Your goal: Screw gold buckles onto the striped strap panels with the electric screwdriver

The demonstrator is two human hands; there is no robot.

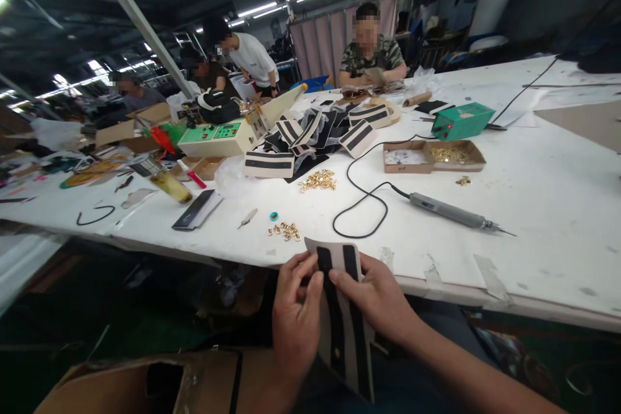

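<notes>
Beside the near edge of the counter [456, 288], a striped panel [348, 323] is gripped near its upper end by left hand [297, 304] and right hand [381, 294] from opposite sides, its long axis running downward.

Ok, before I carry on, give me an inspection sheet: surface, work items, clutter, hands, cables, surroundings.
Surface: white-covered table, with tape patches along the near edge.
Work items: beige panel with two dark stripes, in the hands; similar striped panels heaped on the table; gold-coloured fittings in loose piles.
Clutter: dark-covered booklet and container with yellowish contents, left of the fittings.
Hands: right hand grips the beige panel, thumb on its face; left hand touches its left side, exact grip unclear.
Cables: black cord lies looped between grey pen-shaped tool and green box.
Surroundings: person in camouflage across the table; others farther left; cardboard box below the near edge.
</notes>
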